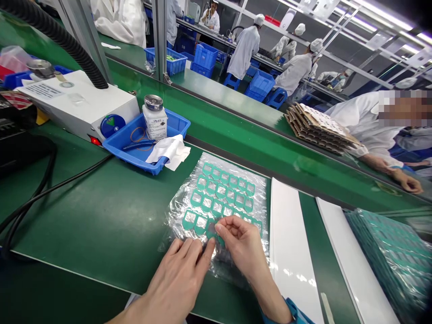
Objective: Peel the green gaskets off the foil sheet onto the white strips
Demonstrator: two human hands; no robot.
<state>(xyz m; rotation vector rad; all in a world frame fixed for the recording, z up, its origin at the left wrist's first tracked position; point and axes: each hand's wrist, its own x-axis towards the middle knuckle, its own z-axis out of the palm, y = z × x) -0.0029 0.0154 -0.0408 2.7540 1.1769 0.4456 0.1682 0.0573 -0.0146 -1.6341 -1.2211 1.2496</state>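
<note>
A clear plastic sheet (236, 173) lies on the green bench, carrying rows of small green frame-shaped pieces (221, 191) with square openings. My right hand (245, 245) pinches with thumb and forefinger at the right edge of a green frame-shaped piece (211, 227) in the nearest row; its opening looks darker than its neighbours'. The fingers partly cover that row. My left hand (182, 274) rests flat over the sheet's near edge, fingers stretched out and holding nothing. Its index fingertip is just below the same piece.
A blue tray (135, 157) holds a white dispenser bottle (155, 119), tweezers and a white cloth (170, 150). Left of it stands a white machine (81, 105) with a black hose. White strips (292, 243) and stacked green sheets (391, 252) lie right. A co-worker's hand (407, 180) is across the bench.
</note>
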